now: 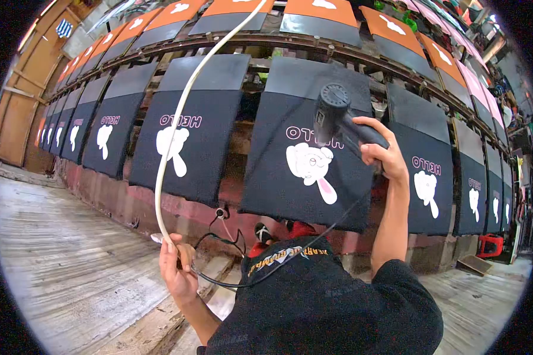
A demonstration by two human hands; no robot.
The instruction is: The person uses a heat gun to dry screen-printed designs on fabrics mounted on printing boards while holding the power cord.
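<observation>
My right hand (380,148) is closed around the handle of a black hair dryer (333,109). Its nozzle points down over a black printed fabric panel (278,171) that bears "HELLO" lettering and a white rabbit print (310,165) with a pink ear. The dryer is apart from the fabric and covers part of the lettering. On the left, my left hand (176,266) is closed around a white cable (170,148), which runs up past the top of the view. A black cord (243,286) hangs between my left hand and the dryer side.
More black panels (145,145) with rabbit prints stretch along the slanted rack to both sides. Behind them runs a metal rail (314,42), then orange panels (391,29). A red object (490,245) and a cardboard box (474,265) stand at lower right. Wooden planks (71,236) cover the floor.
</observation>
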